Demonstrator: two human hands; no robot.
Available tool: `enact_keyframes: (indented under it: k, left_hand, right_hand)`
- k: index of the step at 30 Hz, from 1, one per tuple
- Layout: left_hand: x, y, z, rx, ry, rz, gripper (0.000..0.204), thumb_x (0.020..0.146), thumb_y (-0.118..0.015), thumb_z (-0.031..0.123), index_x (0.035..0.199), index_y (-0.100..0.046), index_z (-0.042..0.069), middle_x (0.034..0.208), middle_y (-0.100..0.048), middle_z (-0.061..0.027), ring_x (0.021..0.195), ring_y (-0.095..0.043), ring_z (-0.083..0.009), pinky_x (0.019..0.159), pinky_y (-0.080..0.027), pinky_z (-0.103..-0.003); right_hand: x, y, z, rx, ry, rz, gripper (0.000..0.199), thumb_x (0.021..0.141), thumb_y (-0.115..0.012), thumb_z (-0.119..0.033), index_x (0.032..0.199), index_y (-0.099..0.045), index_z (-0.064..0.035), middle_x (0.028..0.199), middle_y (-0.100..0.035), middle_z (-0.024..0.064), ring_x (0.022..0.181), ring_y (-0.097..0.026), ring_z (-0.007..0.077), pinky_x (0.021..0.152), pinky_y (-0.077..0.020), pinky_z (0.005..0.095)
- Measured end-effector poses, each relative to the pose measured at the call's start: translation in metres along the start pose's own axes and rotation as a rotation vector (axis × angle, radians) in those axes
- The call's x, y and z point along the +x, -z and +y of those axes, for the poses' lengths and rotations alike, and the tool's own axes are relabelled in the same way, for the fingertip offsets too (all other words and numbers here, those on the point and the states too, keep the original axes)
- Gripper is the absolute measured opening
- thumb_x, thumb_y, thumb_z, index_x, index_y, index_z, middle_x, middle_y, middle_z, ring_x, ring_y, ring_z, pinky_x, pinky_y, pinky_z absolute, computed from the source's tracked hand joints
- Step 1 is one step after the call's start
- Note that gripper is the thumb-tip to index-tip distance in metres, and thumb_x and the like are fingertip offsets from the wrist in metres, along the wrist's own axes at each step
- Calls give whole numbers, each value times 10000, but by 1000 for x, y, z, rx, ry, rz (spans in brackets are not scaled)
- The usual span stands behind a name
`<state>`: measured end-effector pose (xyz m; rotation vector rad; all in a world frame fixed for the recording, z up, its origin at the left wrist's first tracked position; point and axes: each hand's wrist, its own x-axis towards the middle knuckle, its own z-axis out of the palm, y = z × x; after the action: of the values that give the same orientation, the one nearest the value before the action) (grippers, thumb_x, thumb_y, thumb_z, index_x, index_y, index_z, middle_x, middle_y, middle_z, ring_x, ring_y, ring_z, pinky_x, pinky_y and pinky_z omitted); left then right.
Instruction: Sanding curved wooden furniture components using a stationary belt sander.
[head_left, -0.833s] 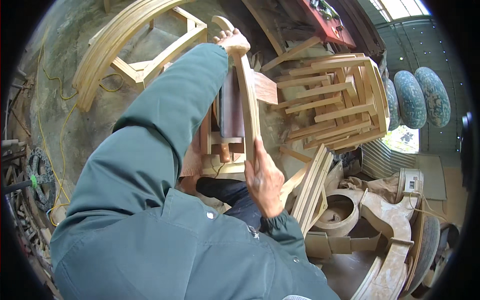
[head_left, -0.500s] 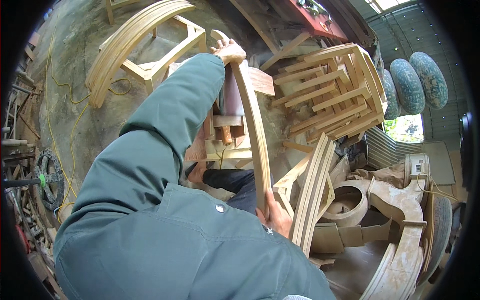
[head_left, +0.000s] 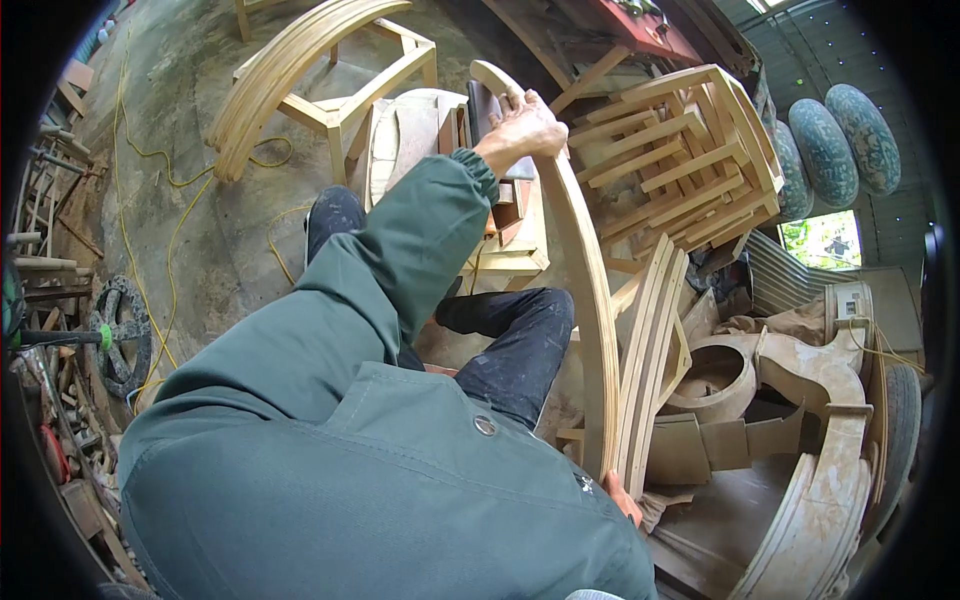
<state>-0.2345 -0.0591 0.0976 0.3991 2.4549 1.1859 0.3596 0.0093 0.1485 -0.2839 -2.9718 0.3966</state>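
Observation:
A long curved wooden piece [head_left: 583, 290] stands on a slant before me. Close to its far end, my left hand [head_left: 527, 130] is wrapped over it, the green sleeve stretched out across my body. Its near end rests in my right hand [head_left: 622, 497]; only some fingers of that hand show past the jacket, the rest being hidden. Just left of the piece, beyond my knees, sits a low wooden stand [head_left: 520, 258] with a dark flat surface on top, partly covered by my left hand. Immediately right of the piece leans a bundle of similar curved strips [head_left: 652, 350].
A curved wooden frame [head_left: 348, 112] stands on the floor at far left, near a yellow cord [head_left: 172, 310]. Stacked slatted frames [head_left: 690, 165] are at far right. A dusty pipe-shaped machine housing [head_left: 825, 375] and cardboard [head_left: 725, 445] lie right. Scrap crowds the left edge.
The curved piece has shifted right and nearer, away from the low stand, with both hands still on it. My body has turned, and more of my legs shows.

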Motion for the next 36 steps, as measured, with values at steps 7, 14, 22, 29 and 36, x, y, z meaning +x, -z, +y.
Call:
enact_keyframes:
  k: [7, 14, 22, 29, 36]
  left_hand:
    - [-52, -42, -8, -477, -157, 287, 950, 784, -644, 84, 1575, -157, -118, 1619, -108, -403, 1459, -267, -523, 1264, -202, -526]
    - [-116, -105, 16, -767, -410, 331, 1034, 761, -567, -39, 1643, -30, -56, 1631, 28, -448, 1563, 22, -550, 1302, -80, -498]
    - [-70, -80, -6, -308, -311, 191, 994, 815, -628, 190, 1617, -119, -99, 1661, -17, -399, 1565, -10, -545, 1296, -74, -525]
    - [-48, -71, -24, 4, -242, 56, 915, 898, -526, 377, 1612, -192, -89, 1714, -23, -303, 1599, 24, -466, 1285, -43, -588]
    - [14, -34, -28, 66, -267, 73, 891, 910, -504, 369, 1616, -198, -80, 1711, -61, -300, 1599, 11, -470, 1289, -33, -580]
  right_hand:
    - [-55, -14, 12, -33, -251, -153, 761, 795, -800, -258, 1485, -565, -41, 700, -571, 63, 614, -543, 242, 588, -423, 376]
    - [69, -88, -4, 145, -336, 94, 805, 888, -688, -68, 1613, -339, -92, 1071, -719, 225, 947, -708, 434, 818, -562, 491]
    - [120, -88, -2, 477, -318, -27, 750, 979, -635, -70, 1631, -267, -51, 1099, -700, 322, 948, -739, 389, 837, -571, 442]
    - [129, -56, -7, 316, -355, -187, 794, 970, -666, -96, 1641, -242, -96, 1118, -699, 351, 1035, -734, 464, 857, -584, 477]
    - [202, -74, -13, 329, -375, -218, 840, 962, -680, -93, 1652, -202, -113, 1137, -686, 363, 1026, -721, 495, 845, -584, 491]
